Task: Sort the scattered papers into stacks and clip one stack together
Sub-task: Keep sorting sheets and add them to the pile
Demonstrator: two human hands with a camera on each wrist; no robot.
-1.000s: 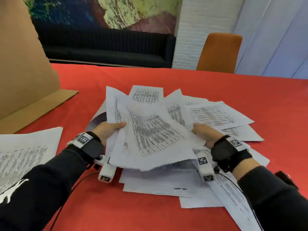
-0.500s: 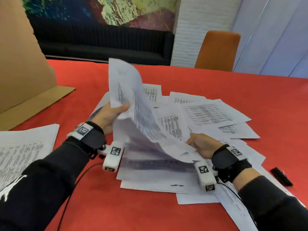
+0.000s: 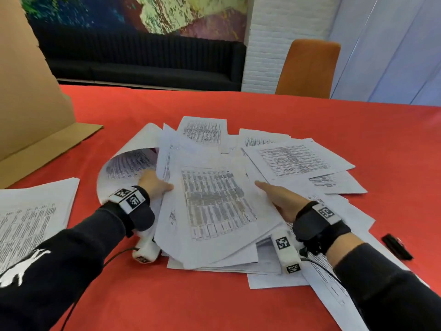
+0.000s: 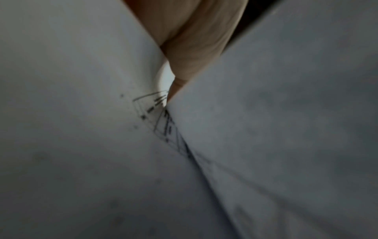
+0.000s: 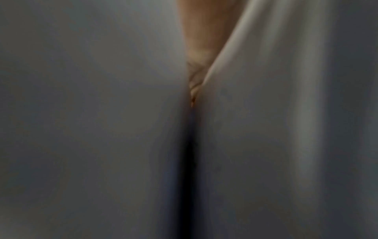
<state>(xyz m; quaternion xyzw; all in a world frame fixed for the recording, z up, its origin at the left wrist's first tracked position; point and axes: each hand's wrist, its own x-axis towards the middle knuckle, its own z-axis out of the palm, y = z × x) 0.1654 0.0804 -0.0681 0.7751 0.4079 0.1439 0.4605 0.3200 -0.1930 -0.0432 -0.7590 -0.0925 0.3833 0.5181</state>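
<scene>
A loose heap of printed white papers (image 3: 293, 161) covers the middle of the red table (image 3: 334, 120). I hold a bundle of sheets (image 3: 214, 201) over the heap between both hands. My left hand (image 3: 155, 185) grips its left edge with the thumb on top. At the bundle's right edge my right hand (image 3: 279, 197) holds it, thumb on top and fingers hidden beneath. Both wrist views are filled by blurred paper (image 4: 81, 129) pressed against the hands, paper (image 5: 81, 129) hiding the fingers. A black clip (image 3: 397, 246) lies on the table at the right. A sorted stack (image 3: 31, 216) sits at the left.
A brown cardboard sheet (image 3: 26, 99) leans at the far left with a flap on the table. An orange chair (image 3: 307, 68) stands behind the far table edge, and a dark sofa (image 3: 143, 60) runs along the back wall. Bare red cloth shows near me and at far right.
The bundle, tilted up on its left edge half a second ago, has come back down flatter over the heap. Both hands kept hold of its edges.
</scene>
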